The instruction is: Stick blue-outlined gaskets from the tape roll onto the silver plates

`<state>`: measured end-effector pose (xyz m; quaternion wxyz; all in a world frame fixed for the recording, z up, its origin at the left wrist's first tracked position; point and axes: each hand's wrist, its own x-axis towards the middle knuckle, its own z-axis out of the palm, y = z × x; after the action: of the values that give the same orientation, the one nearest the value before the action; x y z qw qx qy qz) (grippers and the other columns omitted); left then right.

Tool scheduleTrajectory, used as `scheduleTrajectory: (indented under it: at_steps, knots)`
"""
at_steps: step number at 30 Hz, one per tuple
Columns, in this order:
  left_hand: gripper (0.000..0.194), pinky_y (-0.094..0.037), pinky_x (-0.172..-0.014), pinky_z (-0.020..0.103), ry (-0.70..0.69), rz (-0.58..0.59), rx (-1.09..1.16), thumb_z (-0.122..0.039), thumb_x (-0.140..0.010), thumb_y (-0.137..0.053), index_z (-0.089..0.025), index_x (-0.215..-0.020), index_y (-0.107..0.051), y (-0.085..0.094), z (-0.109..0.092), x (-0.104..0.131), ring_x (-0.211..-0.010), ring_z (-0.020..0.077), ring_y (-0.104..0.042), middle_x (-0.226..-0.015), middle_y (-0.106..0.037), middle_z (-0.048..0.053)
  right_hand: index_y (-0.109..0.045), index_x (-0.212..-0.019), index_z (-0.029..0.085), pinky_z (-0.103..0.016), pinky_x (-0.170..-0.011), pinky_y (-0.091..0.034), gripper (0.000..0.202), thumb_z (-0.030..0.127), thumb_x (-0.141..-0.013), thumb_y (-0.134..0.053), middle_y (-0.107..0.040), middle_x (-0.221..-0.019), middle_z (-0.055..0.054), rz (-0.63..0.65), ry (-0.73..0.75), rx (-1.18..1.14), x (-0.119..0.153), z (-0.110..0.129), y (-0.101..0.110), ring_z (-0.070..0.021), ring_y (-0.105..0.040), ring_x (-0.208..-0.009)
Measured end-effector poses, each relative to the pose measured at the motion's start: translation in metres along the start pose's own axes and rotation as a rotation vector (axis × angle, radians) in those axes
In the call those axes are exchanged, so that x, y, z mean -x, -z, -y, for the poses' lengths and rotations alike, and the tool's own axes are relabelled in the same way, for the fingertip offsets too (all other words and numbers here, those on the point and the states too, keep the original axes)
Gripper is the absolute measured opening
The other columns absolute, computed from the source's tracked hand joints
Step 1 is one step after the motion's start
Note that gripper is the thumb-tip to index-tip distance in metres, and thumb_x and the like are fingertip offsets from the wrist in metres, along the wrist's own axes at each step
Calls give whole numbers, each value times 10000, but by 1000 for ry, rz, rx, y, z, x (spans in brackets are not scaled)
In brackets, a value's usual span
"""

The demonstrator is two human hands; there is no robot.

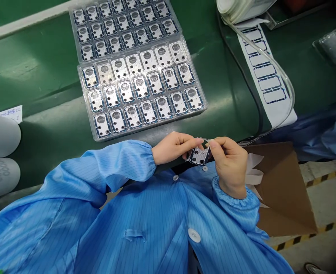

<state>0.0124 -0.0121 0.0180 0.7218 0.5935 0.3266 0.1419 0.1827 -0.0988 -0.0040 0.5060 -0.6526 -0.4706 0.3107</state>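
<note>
A small silver metal plate [201,156] with dark holes and a dark blue border is held between both hands, over the table's front edge. My left hand [175,147] pinches its upper left part between thumb and fingers. On the other side, my right hand [230,163] has its thumb and forefinger closed on the plate's upper right corner. The fingertips partly cover the upper end. Beyond the hands lies a clear plastic tray [151,126] filled with rows of similar plates; most show blue edges, while several in its far row look plain silver.
A second clear tray [74,42] of plates lies behind the first. At right are a white strip [278,112] of blue-outlined frame stickers, a roll [244,9], a black cable [249,82] and a cardboard box [288,190] with paper scraps. White cylinders [0,135] stand left.
</note>
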Motion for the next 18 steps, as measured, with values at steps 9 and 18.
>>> scheduleTrajectory:
  at_steps: [9,18]
  knots:
    - [142,-508,-703,211,19,162,99,-265,-873,-697,-123,-868,-694,-1,11,-2,-731,80,-634,-848,-722,24,-690,-743,200,-262,-523,-419,335,504,-883,-683,-617,-650,18,-235,2,0,-4,-5,-1,-116,-513,-560]
    - [193,-470,-583,222,-92,-20,59,-237,-947,-589,-156,-1111,-653,-5,0,5,-638,105,-586,-757,-654,5,-720,-776,210,-262,-527,-457,284,474,-878,-707,-639,-664,3,-51,-38,-17,9,-1,-2,-134,-555,-581]
